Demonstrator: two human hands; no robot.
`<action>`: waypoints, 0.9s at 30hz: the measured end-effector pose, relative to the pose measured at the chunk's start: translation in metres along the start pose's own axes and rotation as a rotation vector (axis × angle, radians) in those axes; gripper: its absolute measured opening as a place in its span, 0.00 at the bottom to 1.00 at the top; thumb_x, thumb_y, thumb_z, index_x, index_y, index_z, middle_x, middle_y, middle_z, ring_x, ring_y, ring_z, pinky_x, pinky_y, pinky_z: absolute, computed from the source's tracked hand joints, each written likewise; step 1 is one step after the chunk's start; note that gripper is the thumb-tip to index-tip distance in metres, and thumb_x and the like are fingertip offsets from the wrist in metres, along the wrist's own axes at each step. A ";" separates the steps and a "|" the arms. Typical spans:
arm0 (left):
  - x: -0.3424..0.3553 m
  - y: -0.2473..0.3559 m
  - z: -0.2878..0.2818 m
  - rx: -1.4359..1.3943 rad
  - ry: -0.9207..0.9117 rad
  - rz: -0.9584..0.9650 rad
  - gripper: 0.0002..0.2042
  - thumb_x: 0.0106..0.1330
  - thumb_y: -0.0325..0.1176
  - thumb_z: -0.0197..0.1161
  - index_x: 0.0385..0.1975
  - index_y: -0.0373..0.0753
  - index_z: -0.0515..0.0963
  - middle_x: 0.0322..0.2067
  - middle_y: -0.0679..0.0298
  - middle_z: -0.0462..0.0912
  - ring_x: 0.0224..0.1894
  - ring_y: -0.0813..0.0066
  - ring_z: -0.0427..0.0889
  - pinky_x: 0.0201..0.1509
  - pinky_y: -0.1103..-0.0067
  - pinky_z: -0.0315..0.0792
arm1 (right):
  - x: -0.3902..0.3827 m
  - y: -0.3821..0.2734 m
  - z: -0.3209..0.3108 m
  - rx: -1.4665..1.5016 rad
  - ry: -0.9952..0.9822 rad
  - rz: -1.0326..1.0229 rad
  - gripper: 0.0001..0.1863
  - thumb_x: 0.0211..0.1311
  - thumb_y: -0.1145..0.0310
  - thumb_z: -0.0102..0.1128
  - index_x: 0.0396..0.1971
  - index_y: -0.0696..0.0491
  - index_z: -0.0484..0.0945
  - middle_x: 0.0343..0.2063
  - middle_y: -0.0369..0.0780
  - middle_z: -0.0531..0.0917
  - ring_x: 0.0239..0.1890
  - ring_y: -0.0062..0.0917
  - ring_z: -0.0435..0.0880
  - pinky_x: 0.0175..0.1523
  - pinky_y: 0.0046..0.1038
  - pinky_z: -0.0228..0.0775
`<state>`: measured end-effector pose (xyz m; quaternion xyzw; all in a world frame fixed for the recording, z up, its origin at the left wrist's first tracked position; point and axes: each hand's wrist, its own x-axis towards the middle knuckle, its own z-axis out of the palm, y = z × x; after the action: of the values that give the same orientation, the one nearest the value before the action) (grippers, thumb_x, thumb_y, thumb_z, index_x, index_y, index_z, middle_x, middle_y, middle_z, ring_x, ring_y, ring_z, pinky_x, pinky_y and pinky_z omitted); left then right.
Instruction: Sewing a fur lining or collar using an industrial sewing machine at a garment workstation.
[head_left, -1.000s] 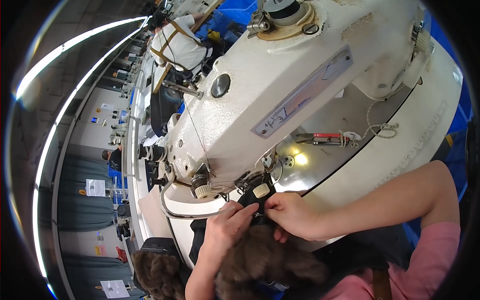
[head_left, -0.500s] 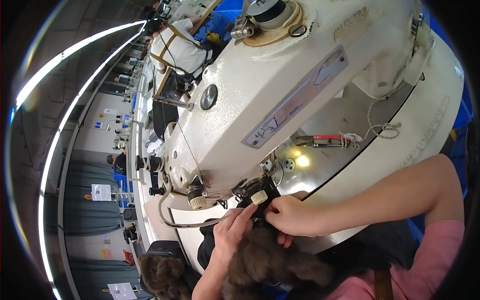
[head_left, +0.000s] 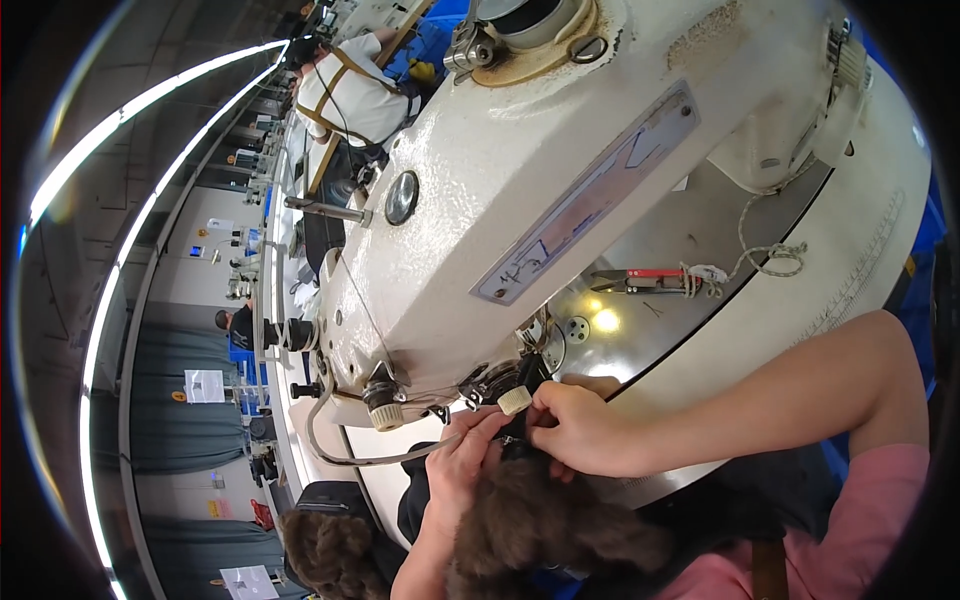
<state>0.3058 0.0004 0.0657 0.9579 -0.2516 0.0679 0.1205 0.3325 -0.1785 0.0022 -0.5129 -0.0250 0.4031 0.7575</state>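
Note:
A white sewing machine (head_left: 440, 250) fills the middle, with its pale tension knob (head_left: 515, 400) just beyond my hands. Black cloth (head_left: 412, 500) with a thick brown fur trim (head_left: 530, 510) lies below the machine head. My left hand (head_left: 465, 462) is at the left of the fur, its fingers bent together on the cloth by the knob. On the other side my right hand (head_left: 585, 430) pinches the dark edge, thumb and fingers closed. A small metal bit (head_left: 508, 440) shows between the hands. The needle area is largely hidden.
Red-handled thread snips (head_left: 650, 281) tied to a cord lie on the shiny machine bed (head_left: 690, 235). A second black piece with brown fur (head_left: 325, 545) rests at lower left. A person in white (head_left: 360, 95) sits at far upper left, and another sits farther back.
My left fingers have drawn in toward the cloth, away from the knob. My right hand has shifted slightly left and up. The machine appears slightly shifted leftward in view.

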 end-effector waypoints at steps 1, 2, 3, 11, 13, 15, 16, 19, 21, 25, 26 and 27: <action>0.001 0.001 0.000 -0.022 -0.030 -0.007 0.19 0.50 0.16 0.62 0.44 0.38 0.81 0.40 0.58 0.82 0.37 0.61 0.84 0.39 0.73 0.79 | 0.002 0.005 -0.001 0.025 -0.011 -0.050 0.06 0.65 0.74 0.53 0.37 0.61 0.72 0.28 0.41 0.80 0.23 0.24 0.83 0.25 0.27 0.78; 0.001 0.002 0.000 -0.045 -0.060 -0.014 0.19 0.51 0.16 0.62 0.44 0.39 0.81 0.41 0.58 0.82 0.37 0.61 0.84 0.39 0.72 0.79 | 0.002 0.010 -0.002 0.050 -0.022 -0.100 0.06 0.65 0.73 0.53 0.36 0.61 0.71 0.28 0.42 0.81 0.24 0.24 0.83 0.26 0.28 0.77; 0.002 0.002 0.001 -0.047 -0.059 -0.016 0.19 0.51 0.16 0.62 0.44 0.39 0.81 0.41 0.58 0.82 0.37 0.61 0.84 0.39 0.72 0.79 | 0.001 0.015 -0.002 0.048 -0.022 -0.098 0.06 0.65 0.73 0.53 0.36 0.61 0.71 0.28 0.42 0.81 0.24 0.24 0.83 0.26 0.28 0.77; 0.008 0.006 0.003 -0.113 -0.150 -0.015 0.17 0.54 0.18 0.64 0.45 0.40 0.81 0.42 0.62 0.81 0.38 0.62 0.84 0.39 0.72 0.79 | -0.008 0.027 -0.015 -0.352 -0.021 -0.307 0.09 0.63 0.70 0.53 0.34 0.60 0.77 0.29 0.42 0.77 0.35 0.28 0.78 0.43 0.29 0.71; 0.009 0.005 0.005 -0.126 -0.154 -0.011 0.17 0.55 0.19 0.63 0.45 0.41 0.81 0.43 0.62 0.82 0.38 0.62 0.84 0.39 0.72 0.79 | -0.010 0.027 -0.017 -0.394 -0.030 -0.337 0.09 0.63 0.69 0.53 0.35 0.60 0.77 0.30 0.43 0.76 0.38 0.30 0.77 0.46 0.30 0.69; 0.009 0.003 0.006 -0.141 -0.152 -0.012 0.16 0.56 0.20 0.63 0.45 0.41 0.81 0.43 0.62 0.82 0.39 0.61 0.84 0.39 0.72 0.80 | -0.012 0.024 -0.019 -0.441 -0.046 -0.364 0.10 0.63 0.67 0.53 0.36 0.59 0.77 0.32 0.45 0.75 0.42 0.32 0.76 0.50 0.31 0.67; 0.010 0.003 0.007 -0.145 -0.168 0.007 0.16 0.56 0.20 0.63 0.45 0.41 0.81 0.44 0.62 0.82 0.39 0.61 0.85 0.40 0.72 0.80 | -0.014 0.023 -0.020 -0.490 -0.049 -0.372 0.10 0.63 0.68 0.52 0.36 0.59 0.77 0.33 0.44 0.75 0.40 0.31 0.77 0.48 0.31 0.69; 0.009 -0.001 0.009 -0.166 -0.184 0.017 0.15 0.58 0.22 0.63 0.45 0.41 0.81 0.44 0.64 0.82 0.40 0.61 0.85 0.40 0.72 0.80 | -0.016 0.019 -0.019 -0.486 -0.065 -0.351 0.11 0.62 0.67 0.51 0.30 0.60 0.74 0.31 0.46 0.74 0.38 0.34 0.77 0.45 0.34 0.70; 0.010 -0.001 0.011 -0.182 -0.180 0.006 0.14 0.58 0.22 0.62 0.45 0.41 0.81 0.45 0.64 0.83 0.40 0.61 0.85 0.40 0.72 0.80 | -0.018 0.013 -0.021 -0.438 -0.077 -0.322 0.13 0.60 0.65 0.51 0.23 0.61 0.71 0.27 0.47 0.74 0.38 0.39 0.77 0.45 0.37 0.69; 0.017 0.000 0.022 -0.153 -0.241 0.048 0.18 0.52 0.20 0.63 0.45 0.41 0.82 0.45 0.64 0.83 0.41 0.63 0.85 0.41 0.73 0.81 | -0.021 0.007 -0.030 -0.370 -0.222 -0.008 0.12 0.61 0.68 0.49 0.26 0.62 0.74 0.26 0.45 0.78 0.26 0.29 0.81 0.33 0.33 0.74; 0.019 0.001 0.022 -0.131 -0.279 0.061 0.19 0.52 0.20 0.62 0.45 0.41 0.82 0.45 0.66 0.83 0.40 0.63 0.84 0.38 0.74 0.80 | -0.022 0.004 -0.030 -0.347 -0.244 0.041 0.12 0.62 0.69 0.48 0.27 0.62 0.75 0.25 0.43 0.79 0.23 0.25 0.81 0.29 0.31 0.75; 0.019 0.001 0.023 -0.109 -0.316 0.075 0.19 0.51 0.21 0.61 0.45 0.41 0.81 0.44 0.67 0.82 0.38 0.64 0.84 0.36 0.74 0.80 | -0.024 0.001 -0.031 -0.376 -0.238 0.059 0.12 0.62 0.69 0.48 0.27 0.62 0.75 0.25 0.43 0.79 0.23 0.25 0.81 0.29 0.31 0.75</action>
<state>0.3232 -0.0153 0.0470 0.9386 -0.3064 -0.0927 0.1288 0.3295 -0.2169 -0.0038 -0.5946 -0.1737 0.4711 0.6280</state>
